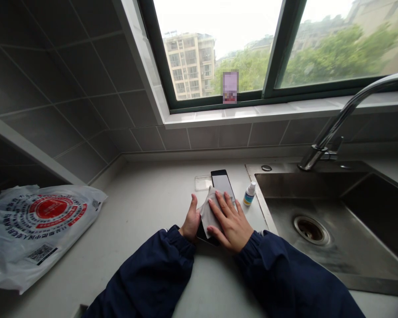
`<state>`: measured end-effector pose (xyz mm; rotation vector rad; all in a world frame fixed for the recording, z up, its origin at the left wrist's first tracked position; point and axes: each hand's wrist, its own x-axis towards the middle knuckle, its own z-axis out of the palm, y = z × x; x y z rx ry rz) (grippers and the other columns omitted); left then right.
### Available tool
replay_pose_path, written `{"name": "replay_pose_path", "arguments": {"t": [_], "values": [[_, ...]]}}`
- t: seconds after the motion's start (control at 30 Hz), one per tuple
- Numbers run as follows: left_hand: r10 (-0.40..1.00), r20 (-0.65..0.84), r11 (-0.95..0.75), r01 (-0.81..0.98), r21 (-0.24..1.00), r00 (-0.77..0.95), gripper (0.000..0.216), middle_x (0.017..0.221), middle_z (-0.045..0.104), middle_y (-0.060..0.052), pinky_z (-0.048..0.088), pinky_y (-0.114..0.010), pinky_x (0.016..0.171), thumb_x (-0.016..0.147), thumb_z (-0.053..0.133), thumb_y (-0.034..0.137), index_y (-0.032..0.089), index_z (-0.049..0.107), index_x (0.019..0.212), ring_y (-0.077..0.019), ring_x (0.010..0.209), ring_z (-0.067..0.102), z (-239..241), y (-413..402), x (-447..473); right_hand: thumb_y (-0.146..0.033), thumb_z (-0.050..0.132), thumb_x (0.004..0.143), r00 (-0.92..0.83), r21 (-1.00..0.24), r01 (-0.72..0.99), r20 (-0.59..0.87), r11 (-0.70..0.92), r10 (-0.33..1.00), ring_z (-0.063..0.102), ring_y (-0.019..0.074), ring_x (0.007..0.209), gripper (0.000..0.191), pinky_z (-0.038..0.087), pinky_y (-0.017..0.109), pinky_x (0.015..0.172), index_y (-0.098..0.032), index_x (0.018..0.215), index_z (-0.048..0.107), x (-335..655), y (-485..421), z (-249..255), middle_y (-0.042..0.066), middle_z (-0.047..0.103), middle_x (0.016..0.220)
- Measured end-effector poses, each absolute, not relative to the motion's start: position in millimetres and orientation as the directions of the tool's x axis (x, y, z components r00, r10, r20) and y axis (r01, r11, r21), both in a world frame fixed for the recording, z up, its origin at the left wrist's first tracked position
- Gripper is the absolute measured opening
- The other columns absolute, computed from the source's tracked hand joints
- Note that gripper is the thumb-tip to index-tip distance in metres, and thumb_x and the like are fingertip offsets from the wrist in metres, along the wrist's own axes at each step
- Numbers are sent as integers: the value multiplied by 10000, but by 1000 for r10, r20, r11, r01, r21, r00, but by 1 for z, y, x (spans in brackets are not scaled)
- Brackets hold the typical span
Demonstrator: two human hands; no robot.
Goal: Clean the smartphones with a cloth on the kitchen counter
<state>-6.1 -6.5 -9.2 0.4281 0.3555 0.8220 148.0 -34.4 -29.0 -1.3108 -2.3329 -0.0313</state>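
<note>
A grey cleaning cloth (pixel 209 212) with a zigzag edge lies over a black, phone-like device (pixel 203 233), most of which it hides. My left hand (pixel 190 221) grips the left side of that device, thumb pointing up and the other fingers out of sight beneath. Flat on the cloth rests my right hand (pixel 231 223), its fingers stretched and spread. Just beyond the fingertips a phone (pixel 223 182) with a pale screen lies on the counter; the cloth and hand cover its lower part. A clear phone case (pixel 203 183) is beside it, and a small white spray bottle (pixel 249 194) stands to the right.
The white counter (pixel 146 203) meets a steel sink (pixel 308 212) on the right, under a chrome faucet (pixel 334 119). At the left lies a white plastic bag (pixel 16 251) with red and black print. Behind is a window (pixel 245 57) above a tiled wall.
</note>
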Motion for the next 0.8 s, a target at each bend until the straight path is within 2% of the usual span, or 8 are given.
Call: {"name": "replay_pose_path", "arguments": {"t": [0.17, 0.43, 0.63, 0.8], "values": [[783, -152, 597, -661, 455, 603, 921, 1449, 511, -196, 192, -460, 1205, 874, 259, 774, 114, 369, 1508, -343, 1404, 401, -15, -6, -7, -516, 487, 954, -548, -166, 754, 375, 636, 748, 142, 385, 1498, 717, 294, 653, 1105, -220, 1562, 251, 146, -36, -29, 117, 145, 1633], [740, -98, 620, -620, 481, 665, 915, 1457, 503, -192, 185, -445, 1204, 891, 118, 744, 121, 318, 1531, -326, 1413, 390, -6, -9, -7, -442, 461, 972, -411, -181, 839, 407, 513, 816, 168, 388, 1493, 650, 309, 674, 1081, -212, 1553, 281, 150, -32, -27, 125, 139, 1633], [745, -53, 586, -614, 530, 665, 909, 1491, 462, -192, 125, -412, 1221, 907, 72, 709, 91, 298, 1534, -302, 1446, 339, -12, -8, -8, -417, 451, 974, -386, -177, 853, 418, 490, 822, 124, 398, 1499, 654, 277, 710, 1077, -210, 1561, 251, 147, -34, -30, 127, 120, 1635], [774, -33, 558, -656, 508, 633, 891, 1520, 434, -162, 82, -430, 1227, 900, 116, 731, 141, 272, 1549, -302, 1461, 307, -16, -4, -8, -425, 485, 952, -424, -186, 835, 381, 517, 822, 161, 424, 1485, 672, 244, 763, 1058, -181, 1547, 291, 144, -37, -28, 153, 138, 1625]]}}
